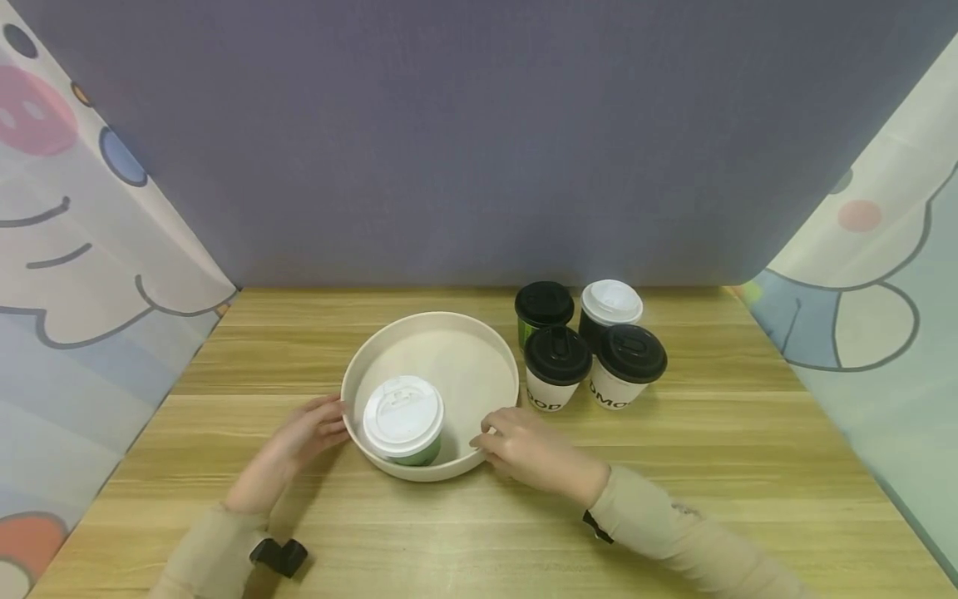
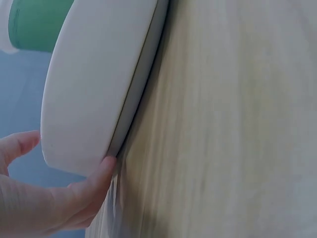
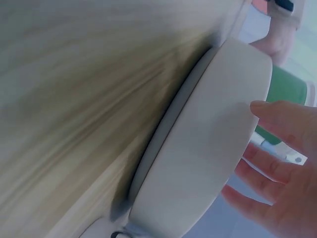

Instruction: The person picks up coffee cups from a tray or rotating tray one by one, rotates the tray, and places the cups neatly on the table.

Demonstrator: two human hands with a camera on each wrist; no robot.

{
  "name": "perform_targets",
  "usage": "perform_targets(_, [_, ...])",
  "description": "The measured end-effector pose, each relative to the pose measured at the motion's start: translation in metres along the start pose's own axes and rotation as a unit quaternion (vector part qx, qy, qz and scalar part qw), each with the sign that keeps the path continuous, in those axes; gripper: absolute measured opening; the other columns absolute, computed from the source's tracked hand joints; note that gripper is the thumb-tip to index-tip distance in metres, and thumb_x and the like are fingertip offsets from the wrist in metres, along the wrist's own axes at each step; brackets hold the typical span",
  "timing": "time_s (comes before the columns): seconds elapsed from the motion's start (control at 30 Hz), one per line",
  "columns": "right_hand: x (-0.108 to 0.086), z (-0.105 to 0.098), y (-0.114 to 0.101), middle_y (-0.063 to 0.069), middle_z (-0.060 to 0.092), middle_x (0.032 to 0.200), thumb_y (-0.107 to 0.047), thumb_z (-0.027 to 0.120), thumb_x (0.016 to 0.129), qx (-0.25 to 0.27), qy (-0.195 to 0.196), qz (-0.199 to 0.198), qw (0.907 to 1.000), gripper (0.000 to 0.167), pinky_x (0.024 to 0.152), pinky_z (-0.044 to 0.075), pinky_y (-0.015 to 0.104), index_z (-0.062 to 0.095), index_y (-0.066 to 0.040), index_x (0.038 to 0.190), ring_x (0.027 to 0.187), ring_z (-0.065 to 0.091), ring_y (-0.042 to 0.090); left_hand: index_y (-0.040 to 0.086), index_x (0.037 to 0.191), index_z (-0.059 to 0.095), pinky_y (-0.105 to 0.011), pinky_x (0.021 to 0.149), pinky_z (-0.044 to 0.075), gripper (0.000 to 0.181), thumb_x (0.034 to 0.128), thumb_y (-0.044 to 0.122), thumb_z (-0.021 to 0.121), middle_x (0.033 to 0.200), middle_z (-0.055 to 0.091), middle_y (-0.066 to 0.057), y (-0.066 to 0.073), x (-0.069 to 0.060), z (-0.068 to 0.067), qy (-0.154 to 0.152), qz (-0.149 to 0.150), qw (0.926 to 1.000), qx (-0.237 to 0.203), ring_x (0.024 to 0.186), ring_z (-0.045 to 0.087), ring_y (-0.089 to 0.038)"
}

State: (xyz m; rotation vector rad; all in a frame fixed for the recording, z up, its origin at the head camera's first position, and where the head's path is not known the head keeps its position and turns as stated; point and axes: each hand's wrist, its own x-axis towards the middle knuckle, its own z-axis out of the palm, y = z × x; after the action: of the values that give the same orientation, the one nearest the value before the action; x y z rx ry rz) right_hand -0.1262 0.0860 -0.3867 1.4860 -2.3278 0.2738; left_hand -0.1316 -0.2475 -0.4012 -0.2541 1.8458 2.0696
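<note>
A round cream tray [image 1: 467,358] with a raised wall lies on the wooden table. Inside it, toward the near left, stands a green paper cup [image 1: 421,456] with a white lid [image 1: 404,413]. At the tray's left side my left hand [image 1: 310,428] holds the wall, thumb by the rim and a finger [image 2: 101,171] low near the base. My right hand [image 1: 527,449] grips the near right rim; in the right wrist view its thumb [image 3: 277,116] is against the outer wall and the other fingers reach over the rim, their tips partly hidden.
Right of the tray several lidded paper cups stand close together: a green one with a black lid [image 1: 545,304], a dark one with a white lid [image 1: 612,301], and white ones with black lids [image 1: 557,355] in front. A grey panel [image 1: 479,150] rises behind the table [image 1: 419,541].
</note>
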Motion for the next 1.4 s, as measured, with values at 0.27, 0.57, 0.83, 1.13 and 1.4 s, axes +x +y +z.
perform_targets(0.27, [0.008,0.005,-0.012,0.000,0.057,0.087,-0.018,0.068,0.075,-0.012,0.001,0.000,0.9999,0.017,0.072,0.049,0.021,0.067,-0.014,0.091,0.079,0.053,0.012,-0.016,0.133,0.004,-0.025,0.083,0.050,0.065,0.0913,0.013,0.044,0.087,0.058,0.005,0.004,0.012,-0.008,-0.013,-0.007,0.9999,-0.004,0.083,0.058,-0.007])
perform_targets(0.57, [0.013,0.008,-0.020,-0.003,0.053,0.082,-0.016,0.065,0.076,-0.009,0.000,-0.003,1.0000,0.011,0.065,0.047,0.018,0.065,-0.015,0.087,0.073,0.049,0.010,-0.016,0.133,0.003,-0.025,0.076,0.052,0.063,0.0915,0.010,0.043,0.081,0.061,0.004,0.006,0.022,-0.009,-0.012,0.007,0.9998,-0.013,0.076,0.060,-0.008])
perform_targets(0.83, [0.014,0.006,-0.023,-0.004,0.053,0.081,-0.011,0.065,0.074,-0.005,-0.030,0.009,0.9995,0.013,0.065,0.046,0.016,0.065,-0.016,0.086,0.073,0.048,0.009,-0.018,0.133,0.006,-0.024,0.072,0.053,0.061,0.0923,0.009,0.043,0.080,0.061,0.005,0.006,0.023,-0.009,-0.021,0.014,0.9997,0.004,0.075,0.060,-0.008])
perform_targets(1.13, [0.012,0.003,-0.019,-0.004,0.051,0.079,-0.009,0.069,0.069,0.005,-0.042,0.022,0.9989,0.018,0.065,0.045,0.017,0.065,-0.015,0.086,0.073,0.047,0.010,-0.018,0.132,0.004,-0.024,0.074,0.053,0.061,0.0915,0.006,0.043,0.081,0.062,0.006,0.005,0.020,-0.009,-0.026,0.025,0.9993,0.001,0.075,0.060,-0.007])
perform_targets(1.4, [0.006,-0.001,-0.012,-0.003,0.053,0.083,-0.010,0.067,0.071,0.009,-0.050,0.041,0.9978,0.018,0.071,0.046,0.018,0.066,-0.015,0.088,0.077,0.048,0.010,-0.016,0.134,0.002,-0.025,0.077,0.053,0.060,0.0906,0.002,0.041,0.084,0.062,0.002,0.002,0.011,-0.006,-0.030,0.023,0.9993,0.005,0.078,0.061,-0.010])
